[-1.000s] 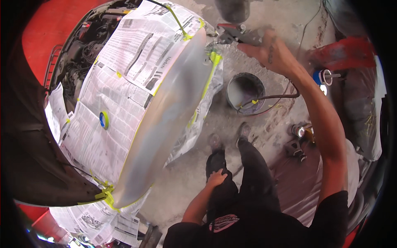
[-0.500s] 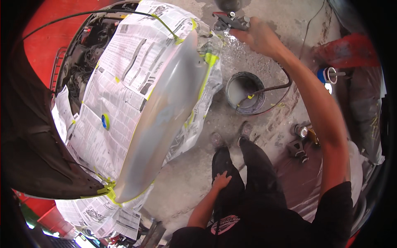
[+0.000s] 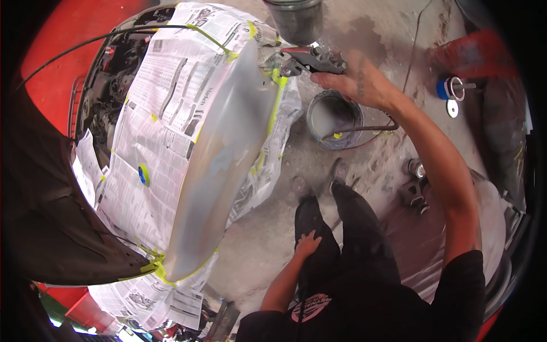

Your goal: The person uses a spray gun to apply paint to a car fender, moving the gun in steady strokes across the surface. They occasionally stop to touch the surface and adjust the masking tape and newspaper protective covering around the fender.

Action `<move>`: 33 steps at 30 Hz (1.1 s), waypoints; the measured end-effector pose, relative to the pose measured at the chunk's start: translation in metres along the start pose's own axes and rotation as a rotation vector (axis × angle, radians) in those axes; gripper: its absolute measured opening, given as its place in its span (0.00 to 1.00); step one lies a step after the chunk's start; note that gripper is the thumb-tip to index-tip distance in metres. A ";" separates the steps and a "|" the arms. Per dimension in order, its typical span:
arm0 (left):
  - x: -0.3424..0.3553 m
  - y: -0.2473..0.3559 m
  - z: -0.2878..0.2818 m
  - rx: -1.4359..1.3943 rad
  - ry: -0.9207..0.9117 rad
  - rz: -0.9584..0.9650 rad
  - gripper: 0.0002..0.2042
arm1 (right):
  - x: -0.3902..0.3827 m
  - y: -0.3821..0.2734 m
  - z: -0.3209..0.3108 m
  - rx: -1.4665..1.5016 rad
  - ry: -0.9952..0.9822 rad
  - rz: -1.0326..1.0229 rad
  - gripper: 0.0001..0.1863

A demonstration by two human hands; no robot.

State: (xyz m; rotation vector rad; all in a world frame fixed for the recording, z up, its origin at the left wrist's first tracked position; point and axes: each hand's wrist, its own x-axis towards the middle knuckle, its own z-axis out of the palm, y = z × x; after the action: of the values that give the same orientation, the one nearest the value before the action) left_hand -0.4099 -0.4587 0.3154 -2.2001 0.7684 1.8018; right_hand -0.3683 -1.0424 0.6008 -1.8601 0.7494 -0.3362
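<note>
Right grip [image 3: 360, 80] forward, left grip [image 3: 308, 244] on thigh [image 3: 320, 265]

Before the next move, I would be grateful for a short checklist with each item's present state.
1. Spray gun in hand: ok, gripped by the right hand.
2. Left hand away from the gray panel: ok, it rests on the thigh.
3. Newspaper bordering the panel: ok, in place where visible.
4. Newspaper free of loose items: not ok, a tape roll sits on it.
5. Hose off the bucket: cannot tell, they overlap in this view, but contact is unclear.
6. Spray leaving the gun: cannot tell.
</note>
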 end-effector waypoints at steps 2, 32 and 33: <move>0.002 -0.003 0.002 0.003 0.000 0.004 0.36 | 0.004 0.008 0.000 -0.047 0.027 0.051 0.22; -0.004 0.000 -0.008 0.002 0.022 0.052 0.35 | -0.065 -0.041 0.050 -0.119 0.160 0.040 0.19; -0.004 -0.002 -0.012 -0.002 0.013 0.062 0.35 | -0.065 -0.045 0.051 -0.118 0.173 0.030 0.19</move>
State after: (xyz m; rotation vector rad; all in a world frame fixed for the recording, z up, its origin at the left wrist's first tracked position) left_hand -0.3994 -0.4614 0.3212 -2.2144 0.8473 1.8197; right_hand -0.3747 -0.9529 0.6276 -1.9457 0.9305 -0.4462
